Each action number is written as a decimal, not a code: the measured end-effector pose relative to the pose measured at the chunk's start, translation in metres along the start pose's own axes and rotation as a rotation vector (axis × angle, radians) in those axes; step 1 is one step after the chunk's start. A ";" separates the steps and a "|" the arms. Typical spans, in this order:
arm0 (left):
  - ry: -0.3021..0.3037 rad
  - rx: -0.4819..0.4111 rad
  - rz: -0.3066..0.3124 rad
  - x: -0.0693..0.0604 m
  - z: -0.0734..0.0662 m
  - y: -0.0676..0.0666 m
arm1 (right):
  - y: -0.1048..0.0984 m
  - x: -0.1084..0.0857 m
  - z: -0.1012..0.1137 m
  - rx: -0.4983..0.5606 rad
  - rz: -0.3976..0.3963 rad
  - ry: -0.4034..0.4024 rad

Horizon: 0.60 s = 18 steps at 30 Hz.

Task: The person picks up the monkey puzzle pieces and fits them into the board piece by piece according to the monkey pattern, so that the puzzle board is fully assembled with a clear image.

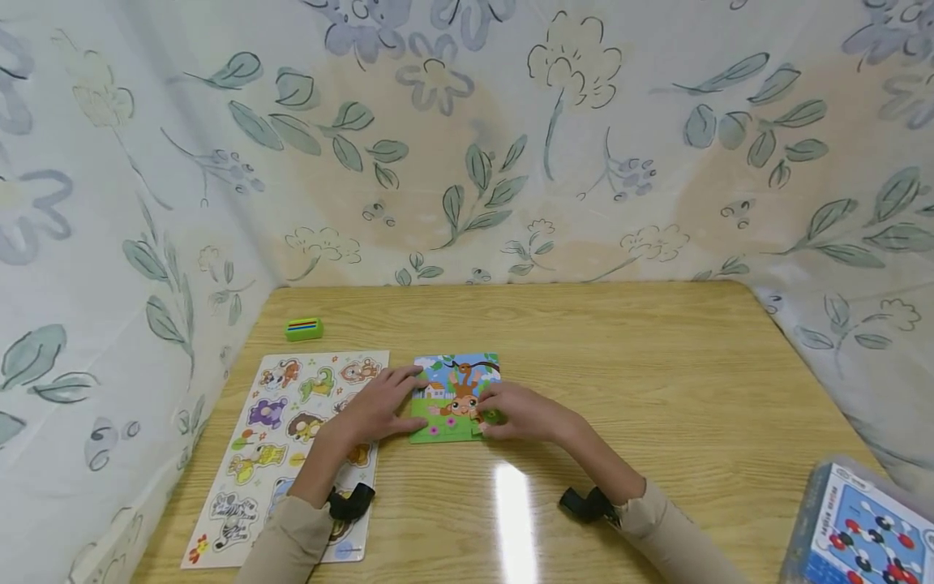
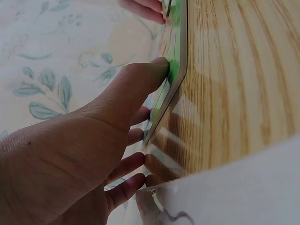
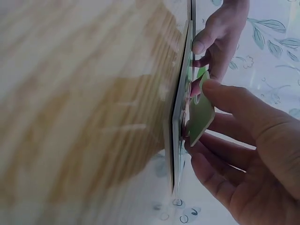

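A small monkey jigsaw puzzle (image 1: 438, 414) lies flat on the table, showing a house, grass and a branch. My left hand (image 1: 375, 405) rests at its left edge; in the left wrist view the thumb presses on the green border and the fingers are spread. At the puzzle's lower right, my right hand (image 1: 529, 415) pinches a green puzzle piece (image 3: 202, 117) between thumb and fingers. That piece is tilted up from the board in the right wrist view. The right hand hides part of the puzzle's right side.
Left of the puzzle lies a white animal peg board (image 1: 251, 438), partly under my left forearm. Behind it sits a small green box (image 1: 303, 328) with coloured stripes. A molecule model box (image 1: 868, 527) stands at the front right of the wooden table (image 1: 627, 341). Floral cloth surrounds the table.
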<state>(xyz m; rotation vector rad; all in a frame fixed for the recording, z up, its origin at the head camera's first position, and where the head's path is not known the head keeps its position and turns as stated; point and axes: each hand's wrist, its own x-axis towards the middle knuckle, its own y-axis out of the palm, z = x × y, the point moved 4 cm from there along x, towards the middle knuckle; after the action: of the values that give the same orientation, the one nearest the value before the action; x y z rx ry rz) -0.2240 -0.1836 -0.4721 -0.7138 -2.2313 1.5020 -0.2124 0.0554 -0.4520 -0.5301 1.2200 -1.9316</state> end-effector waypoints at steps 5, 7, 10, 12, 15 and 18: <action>0.000 0.004 -0.008 -0.001 -0.001 0.002 | 0.000 -0.004 -0.001 -0.008 0.000 0.009; -0.002 0.005 -0.010 -0.001 -0.002 0.004 | 0.001 -0.007 -0.002 -0.005 -0.006 0.007; -0.003 0.008 -0.015 -0.003 -0.003 0.006 | 0.002 -0.009 -0.003 -0.002 -0.022 0.009; -0.003 0.013 -0.019 -0.004 -0.004 0.008 | 0.003 -0.011 -0.003 -0.009 -0.033 0.000; -0.002 0.020 -0.024 -0.005 -0.006 0.009 | 0.004 -0.012 -0.003 -0.017 -0.044 -0.012; -0.005 0.019 -0.026 -0.007 -0.008 0.011 | 0.006 -0.014 -0.003 -0.026 -0.048 -0.025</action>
<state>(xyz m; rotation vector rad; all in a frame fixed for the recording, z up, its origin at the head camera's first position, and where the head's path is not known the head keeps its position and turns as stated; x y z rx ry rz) -0.2119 -0.1781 -0.4791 -0.6732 -2.2183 1.5129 -0.2041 0.0666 -0.4577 -0.6004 1.2276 -1.9455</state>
